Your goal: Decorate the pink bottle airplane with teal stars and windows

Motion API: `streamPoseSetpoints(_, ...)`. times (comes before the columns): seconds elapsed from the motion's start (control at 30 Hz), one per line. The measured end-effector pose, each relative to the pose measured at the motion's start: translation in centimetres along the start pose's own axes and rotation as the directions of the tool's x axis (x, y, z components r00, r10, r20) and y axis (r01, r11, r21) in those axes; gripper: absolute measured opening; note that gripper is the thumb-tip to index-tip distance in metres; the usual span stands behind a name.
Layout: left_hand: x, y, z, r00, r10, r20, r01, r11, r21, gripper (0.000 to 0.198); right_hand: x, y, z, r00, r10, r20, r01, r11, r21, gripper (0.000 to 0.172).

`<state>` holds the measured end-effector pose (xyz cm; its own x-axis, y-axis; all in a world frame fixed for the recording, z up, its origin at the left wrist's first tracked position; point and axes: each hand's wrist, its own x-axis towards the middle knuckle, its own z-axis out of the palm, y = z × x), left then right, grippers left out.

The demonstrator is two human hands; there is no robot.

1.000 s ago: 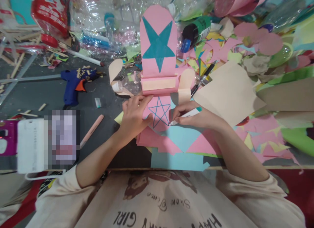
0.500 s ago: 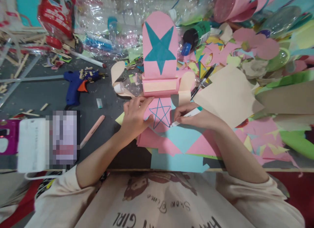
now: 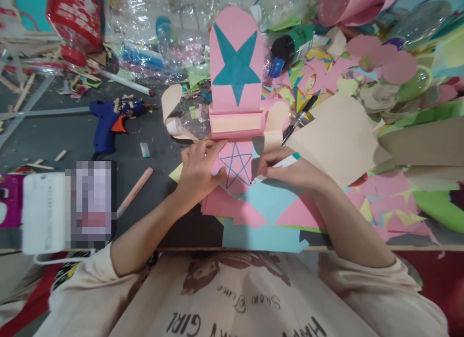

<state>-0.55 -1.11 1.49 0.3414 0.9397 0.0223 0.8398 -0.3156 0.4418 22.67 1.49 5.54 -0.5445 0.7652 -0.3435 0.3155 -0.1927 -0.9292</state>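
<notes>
The right hand [image 3: 295, 172] pinches a teal-ended marker [image 3: 290, 160] between thumb and fingers, its tip low at the lower right point of a star outline; whether the tip meets the surface cannot be confirmed. The left hand [image 3: 198, 168] lies palm down with fingers partly spread, its thumb bearing on the left side of the pink paper piece [image 3: 236, 168] that carries the outline, at the centre of the frame. Principal risk: should the left hand's pressure ease, the piece could slide and the line would kink. Second, the tip sits close to the piece's right edge, so an overrun could mark the light blue paper [image 3: 270, 197] underneath. Third, the loose, overlapping pink sheets [image 3: 250, 213] below may form an uneven base and cause a wavering stroke. Smudging is also possible if the left thumb drags across fresh ink. Directly above, at upper centre, stands a pink panel [image 3: 237, 93] with a filled teal star; a forward knock of either hand could disturb it. To the right, a black pen [image 3: 300, 117] rests beside a large beige sheet [image 3: 337, 139]. At left, on the dark worktop [image 3: 72, 143], lie a blue glue gun [image 3: 103, 126], a small pale cap [image 3: 144, 150] and a pink pen [image 3: 136, 189] near the left forearm, where it might be rolled.
</notes>
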Motion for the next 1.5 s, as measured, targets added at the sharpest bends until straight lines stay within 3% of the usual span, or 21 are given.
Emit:
streamPoseSetpoints(0.3,0.0,0.0,0.0,1.0,0.006,-0.005,-0.006,1.0,0.001,0.052,0.0,0.3,-0.2,1.0,-0.02,0.005,0.02,1.0,-0.008,0.012)
streamPoseSetpoints(0.4,0.0,0.1,0.0,1.0,0.009,-0.011,-0.008,1.0,0.013,0.053,0.3,1.3,0.4,0.978,-0.099,-0.185,0.107,0.994,0.037,0.014)
streamPoseSetpoints(0.5,-0.1,0.1,0.1,1.0,0.007,-0.019,-0.007,1.0,0.026,0.053,0.8,2.4,1.5,0.905,-0.174,-0.389,0.218,0.973,0.072,0.018)
streamPoseSetpoints(0.67,-0.1,0.1,0.1,0.999,0.024,-0.03,-0.023,0.999,0.032,0.052,1.4,3.2,2.7,0.829,-0.27,-0.491,0.33,0.943,0.038,0.018)
streamPoseSetpoints(1.1,-0.1,0.3,0.0,1.0,0.024,-0.019,-0.023,0.999,0.038,0.052,1.6,3.2,2.9,0.821,-0.263,-0.507,0.285,0.958,-0.035,0.018)
streamPoseSetpoints(1.37,-0.1,0.2,-0.1,1.0,0.018,0.004,-0.018,1.0,0.018,0.053,1.4,3.2,2.7,0.859,-0.23,-0.457,0.235,0.971,-0.045,0.017)
streamPoseSetpoints(1.5,-0.1,0.2,-0.1,1.0,0.013,0.006,-0.013,1.0,0.014,0.052,1.2,3.2,2.5,0.864,-0.288,-0.412,0.269,0.957,-0.106,0.015)
